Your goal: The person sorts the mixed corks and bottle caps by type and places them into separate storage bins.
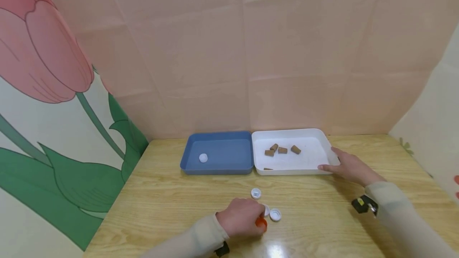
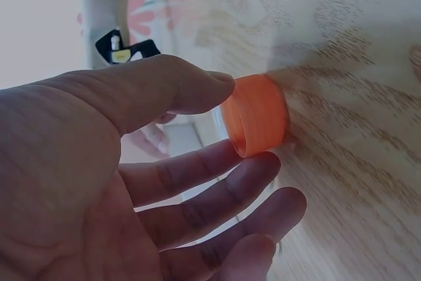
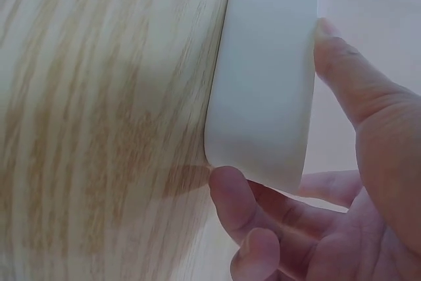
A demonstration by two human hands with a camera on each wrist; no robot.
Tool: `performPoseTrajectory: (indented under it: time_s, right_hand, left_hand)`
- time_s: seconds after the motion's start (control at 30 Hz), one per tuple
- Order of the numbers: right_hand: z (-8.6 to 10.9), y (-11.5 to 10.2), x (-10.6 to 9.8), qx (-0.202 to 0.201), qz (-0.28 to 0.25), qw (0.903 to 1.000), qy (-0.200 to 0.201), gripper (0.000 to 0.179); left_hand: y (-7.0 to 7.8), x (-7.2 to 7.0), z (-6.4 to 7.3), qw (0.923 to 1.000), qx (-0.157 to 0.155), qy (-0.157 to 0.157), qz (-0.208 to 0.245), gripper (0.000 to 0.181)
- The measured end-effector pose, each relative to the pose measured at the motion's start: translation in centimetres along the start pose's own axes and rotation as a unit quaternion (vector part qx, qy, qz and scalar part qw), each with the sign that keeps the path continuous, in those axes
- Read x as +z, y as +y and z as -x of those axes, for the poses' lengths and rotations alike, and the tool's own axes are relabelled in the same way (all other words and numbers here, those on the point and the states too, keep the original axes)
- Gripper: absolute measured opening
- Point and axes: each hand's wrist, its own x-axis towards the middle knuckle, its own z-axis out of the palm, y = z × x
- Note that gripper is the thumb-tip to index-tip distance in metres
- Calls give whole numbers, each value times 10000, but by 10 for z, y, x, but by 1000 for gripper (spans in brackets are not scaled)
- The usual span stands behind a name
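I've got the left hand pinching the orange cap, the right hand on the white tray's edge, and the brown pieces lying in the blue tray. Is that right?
Not quite: the head view shows the brown pieces in the white tray, not the blue tray. The left hand does pinch the orange cap, and the right hand is on the white tray's edge.

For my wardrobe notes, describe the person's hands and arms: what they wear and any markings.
Left hand and right hand are ungloved. Pale cream long sleeves cover both forearms. A small black device with a yellow mark sits at the right wrist; another black piece shows at the left.
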Motion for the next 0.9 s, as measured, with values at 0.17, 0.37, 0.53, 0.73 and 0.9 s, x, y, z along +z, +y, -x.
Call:
performPoseTrajectory:
  time_s: [0.17,0.37,0.53,0.73,0.9]
  right_hand:
    - [2,-1,-1,0,-3,10000,0,118]
    - [5,-3,-1,-59,17,10000,36,115]
    - [7,-4,0,-172,92,9997,145,112]
    - [8,-4,2,-116,183,9996,164,112]
    - [8,-3,3,-94,243,9995,203,112]
  left_hand:
    - [-2,0,1,10000,-41,33,-27,13]
    - [-2,-1,2,9999,-108,52,-109,9]
    - [-2,-4,4,9998,-194,46,-83,9]
    - [-6,-13,8,9993,-281,186,159,13]
    - [-16,-21,7,9979,-475,233,380,11]
